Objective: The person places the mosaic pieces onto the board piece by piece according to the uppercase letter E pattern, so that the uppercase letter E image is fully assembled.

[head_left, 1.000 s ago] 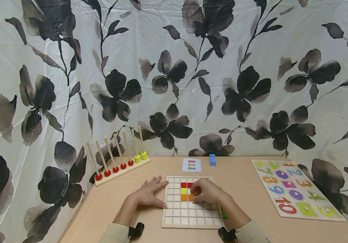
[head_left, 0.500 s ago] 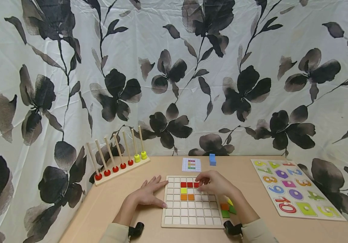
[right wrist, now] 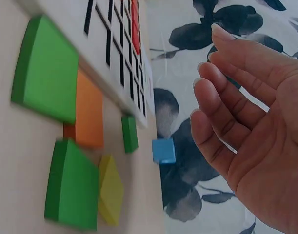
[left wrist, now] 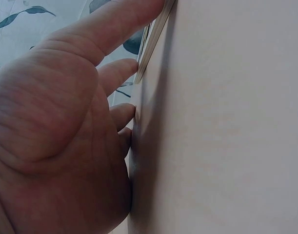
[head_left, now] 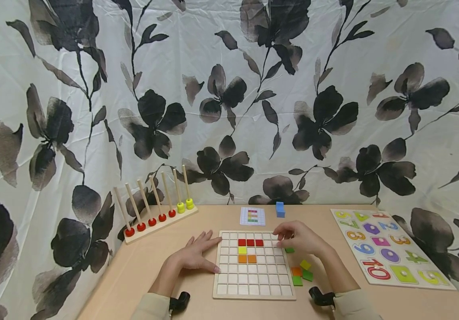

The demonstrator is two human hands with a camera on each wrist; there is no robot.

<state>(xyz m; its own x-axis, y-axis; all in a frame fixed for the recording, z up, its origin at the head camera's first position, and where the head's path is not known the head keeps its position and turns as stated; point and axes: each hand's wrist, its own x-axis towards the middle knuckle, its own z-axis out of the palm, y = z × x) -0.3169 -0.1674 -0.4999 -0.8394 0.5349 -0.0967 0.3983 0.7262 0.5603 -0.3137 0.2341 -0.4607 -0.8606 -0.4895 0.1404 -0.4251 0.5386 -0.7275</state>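
A wooden grid board (head_left: 254, 293) lies on the table. Set into its cells are a row of red tiles (head_left: 251, 242), one yellow tile (head_left: 242, 250) and two orange tiles (head_left: 247, 258). My left hand (head_left: 194, 254) rests at the board's left side, fingers spread, thumb and index finger touching the edge. Above the board's upper right side hovers my right hand (head_left: 303, 238), fingers loosely bent; the right wrist view shows nothing in it. Beside the board's right edge lie loose tiles: an orange tile (right wrist: 89, 112), a yellow tile (right wrist: 111, 190) and several green ones, including a green tile (right wrist: 49, 68).
Behind the board lie a pattern card (head_left: 252, 216) and a blue block (head_left: 280, 210). A peg stand (head_left: 161, 226) with red and yellow beads stands at the back left. On the right lies a number puzzle board (head_left: 391, 251). A floral cloth (head_left: 229, 102) hangs behind the table.
My right hand has left a red tile in the third place of the red row and drawn away to the right, uncovering the loose tiles. The left hand has stayed put.
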